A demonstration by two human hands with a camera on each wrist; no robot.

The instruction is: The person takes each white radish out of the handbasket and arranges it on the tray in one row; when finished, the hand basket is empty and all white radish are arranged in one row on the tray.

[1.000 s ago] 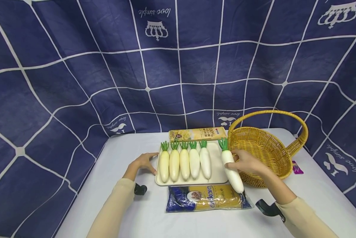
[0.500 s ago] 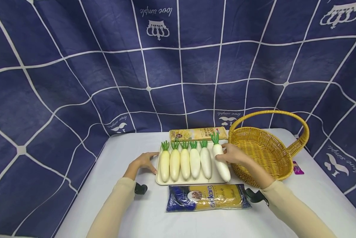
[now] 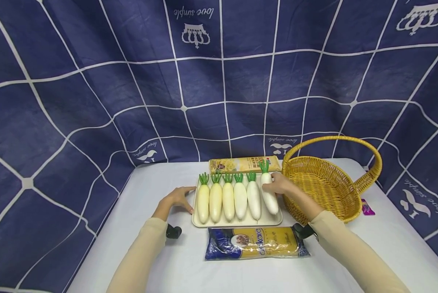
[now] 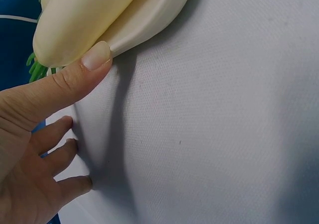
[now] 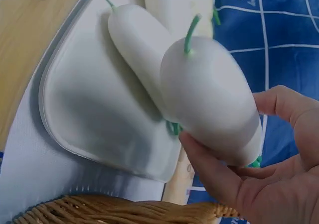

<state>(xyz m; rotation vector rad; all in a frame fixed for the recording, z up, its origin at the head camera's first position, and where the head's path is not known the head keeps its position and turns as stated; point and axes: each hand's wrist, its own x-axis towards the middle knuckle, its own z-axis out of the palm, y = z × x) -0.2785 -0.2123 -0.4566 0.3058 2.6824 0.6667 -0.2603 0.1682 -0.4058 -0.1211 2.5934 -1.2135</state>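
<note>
My right hand (image 3: 280, 183) grips a white radish (image 3: 270, 200) with green leaf stubs, thumb on one side and fingers on the other. In the right wrist view, this held radish (image 5: 212, 92) is tilted above the tray's right end, close to another white radish (image 5: 137, 47). Several radishes, cream to white, lie side by side on the cream tray (image 3: 237, 224), leaves toward the back. At the tray's left edge rests my left hand (image 3: 174, 199). Its thumb (image 4: 79, 74) touches the rim, while the other fingers are spread and hold nothing.
A yellow wicker basket (image 3: 325, 183) with a tall handle stands right of the tray. One yellow package (image 3: 241, 164) lies behind the tray, and a blue-and-yellow pasta bag (image 3: 255, 243) in front. A small purple packet (image 3: 367, 207) sits beyond the basket.
The right hand has carried the radish leftward and back, from beside the basket to over the tray's right end. My left hand has stayed at the tray's left edge.
</note>
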